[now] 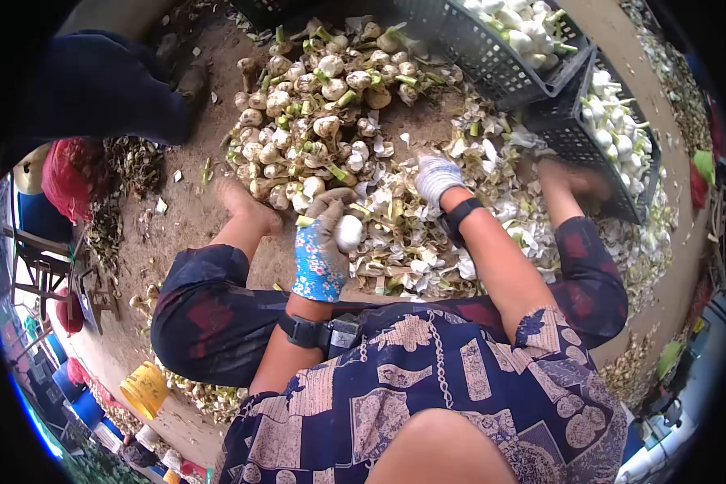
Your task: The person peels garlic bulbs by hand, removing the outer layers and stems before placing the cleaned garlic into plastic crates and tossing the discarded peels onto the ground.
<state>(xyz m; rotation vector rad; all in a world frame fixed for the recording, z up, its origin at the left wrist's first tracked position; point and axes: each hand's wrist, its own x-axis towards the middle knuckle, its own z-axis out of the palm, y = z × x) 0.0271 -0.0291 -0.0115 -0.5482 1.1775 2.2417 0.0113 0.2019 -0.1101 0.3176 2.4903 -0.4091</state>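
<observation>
My left hand (321, 246), in a blue flowered glove with a soiled palm, is closed around a peeled white garlic bulb (348, 233). A green stem stub (305, 221) sticks out on the hand's other side. My right hand (439, 179), in a white knit glove, is above the loose garlic skins (411, 242). Its fingers look curled and slightly blurred, and what they hold, if anything, is hidden. Just beyond both hands lies a heap of unpeeled garlic bulbs (298, 105) with cut green stems.
Black plastic crates (492, 68) of cleaned white garlic stand at the upper right; another crate (577, 133) tilts beside my foot. At the left are a dark-clothed person's leg (97, 89), a red mesh sack (68, 179) and a yellow bucket (145, 390).
</observation>
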